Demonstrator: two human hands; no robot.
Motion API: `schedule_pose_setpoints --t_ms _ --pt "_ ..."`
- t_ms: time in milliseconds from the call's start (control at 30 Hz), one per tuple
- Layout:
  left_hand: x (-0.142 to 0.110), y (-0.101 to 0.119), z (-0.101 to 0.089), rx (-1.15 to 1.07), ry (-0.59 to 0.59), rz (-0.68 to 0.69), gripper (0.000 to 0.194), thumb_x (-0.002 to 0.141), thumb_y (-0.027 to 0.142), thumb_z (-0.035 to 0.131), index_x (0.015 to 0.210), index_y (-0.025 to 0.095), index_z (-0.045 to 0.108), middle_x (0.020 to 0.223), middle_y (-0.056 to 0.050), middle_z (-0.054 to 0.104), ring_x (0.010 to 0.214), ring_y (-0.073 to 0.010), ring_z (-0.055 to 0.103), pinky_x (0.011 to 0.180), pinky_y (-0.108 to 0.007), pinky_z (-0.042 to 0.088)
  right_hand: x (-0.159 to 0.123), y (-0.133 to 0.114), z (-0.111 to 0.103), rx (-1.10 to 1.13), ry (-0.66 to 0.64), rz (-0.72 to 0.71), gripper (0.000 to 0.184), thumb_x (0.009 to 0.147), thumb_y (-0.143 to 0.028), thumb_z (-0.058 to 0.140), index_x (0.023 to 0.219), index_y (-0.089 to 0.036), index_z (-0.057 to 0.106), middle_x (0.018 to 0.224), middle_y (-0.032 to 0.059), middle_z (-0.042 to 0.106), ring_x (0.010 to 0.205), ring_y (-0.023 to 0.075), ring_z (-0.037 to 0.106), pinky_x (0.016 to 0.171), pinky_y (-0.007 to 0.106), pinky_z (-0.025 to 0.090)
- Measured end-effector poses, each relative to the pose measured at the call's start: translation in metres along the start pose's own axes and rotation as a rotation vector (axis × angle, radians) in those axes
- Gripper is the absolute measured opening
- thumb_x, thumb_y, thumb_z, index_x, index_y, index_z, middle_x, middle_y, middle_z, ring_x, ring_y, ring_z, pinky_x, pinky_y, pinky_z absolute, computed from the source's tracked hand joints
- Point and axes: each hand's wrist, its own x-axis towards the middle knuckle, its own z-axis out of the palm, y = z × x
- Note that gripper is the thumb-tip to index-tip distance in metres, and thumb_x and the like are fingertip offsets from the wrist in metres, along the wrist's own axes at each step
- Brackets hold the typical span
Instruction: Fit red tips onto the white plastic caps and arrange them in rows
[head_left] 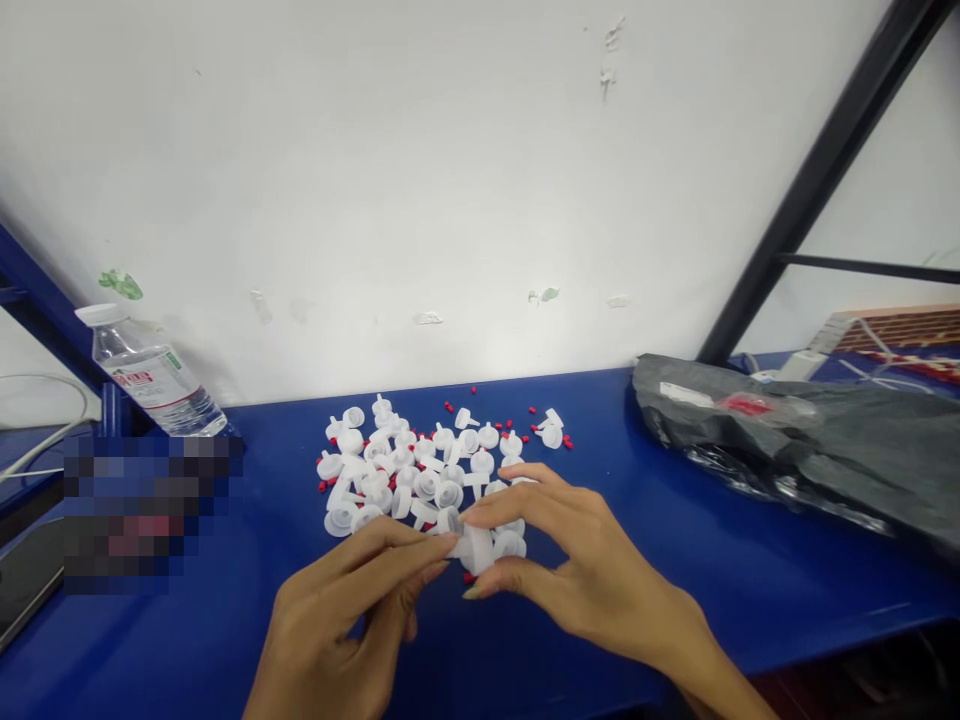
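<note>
A white plastic nozzle cap (479,551) is held sideways between my two hands, above the front edge of a heap of similar caps. My right hand (592,560) grips its wide round base between thumb and forefinger. At its narrow spout, the fingertips of my left hand (345,610) are pinched together; whether a small red piece is between them is hidden. Behind my hands lies the pile of white nozzle caps (427,484), some upright and some on their sides. Small red pieces (448,407) are scattered among and behind them.
The blue tabletop (585,650) meets a white wall at the back. On the left stand a clear water bottle (161,375) and a dark phone-like slab (30,580), beside a blurred patch. A black plastic bag (817,450) lies on the right by a dark metal post (810,170).
</note>
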Motion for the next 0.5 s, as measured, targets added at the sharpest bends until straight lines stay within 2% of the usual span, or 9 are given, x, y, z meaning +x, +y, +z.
schedule_pose_setpoints --t_ms 167,267,333,433,500 --pt "0.002 0.004 0.001 -0.112 0.041 -0.079 0.017 0.089 0.029 0.065 0.097 0.032 0.080 0.071 0.002 0.070 0.050 -0.0090 0.060 0.051 -0.019 0.051 0.000 -0.002 0.000 0.029 0.048 0.005 0.029 0.083 -0.034 0.079 0.107 -0.027 0.066 0.098 -0.0056 0.076 0.088 0.0140 0.070 0.111 0.036 0.040" --pt "0.004 0.008 0.000 -0.257 0.054 -0.207 0.018 0.084 0.037 0.071 0.096 0.028 0.080 0.064 0.001 0.068 0.045 -0.0102 0.058 0.046 -0.020 0.050 0.001 -0.009 0.008 0.072 0.130 0.017 0.036 0.076 -0.037 0.084 0.103 -0.025 0.066 0.092 -0.0044 0.075 0.087 0.0146 0.068 0.096 0.031 0.049" --pt "0.005 0.010 -0.001 -0.336 0.059 -0.272 0.022 0.082 0.041 0.073 0.095 0.026 0.080 0.070 -0.001 0.070 0.043 -0.0093 0.055 0.040 -0.020 0.045 0.002 -0.014 0.017 0.089 0.186 0.019 0.036 0.073 -0.038 0.086 0.099 -0.024 0.065 0.087 -0.0042 0.073 0.080 0.0136 0.067 0.084 0.028 0.050" --pt "0.006 0.013 -0.002 -0.361 0.049 -0.327 0.027 0.079 0.047 0.073 0.092 0.024 0.080 0.081 -0.004 0.074 0.045 -0.0092 0.054 0.036 -0.018 0.041 0.004 -0.021 0.030 0.079 0.215 -0.008 0.031 0.075 -0.035 0.086 0.091 -0.022 0.062 0.080 -0.0053 0.072 0.071 0.0121 0.064 0.078 0.028 0.049" --pt "0.007 0.014 -0.002 -0.348 0.027 -0.369 0.031 0.079 0.050 0.072 0.093 0.023 0.080 0.077 -0.004 0.072 0.046 -0.0098 0.053 0.036 -0.018 0.040 0.004 -0.022 0.037 0.060 0.223 -0.003 0.030 0.075 -0.035 0.085 0.089 -0.023 0.061 0.079 -0.0053 0.072 0.070 0.0127 0.063 0.073 0.027 0.048"
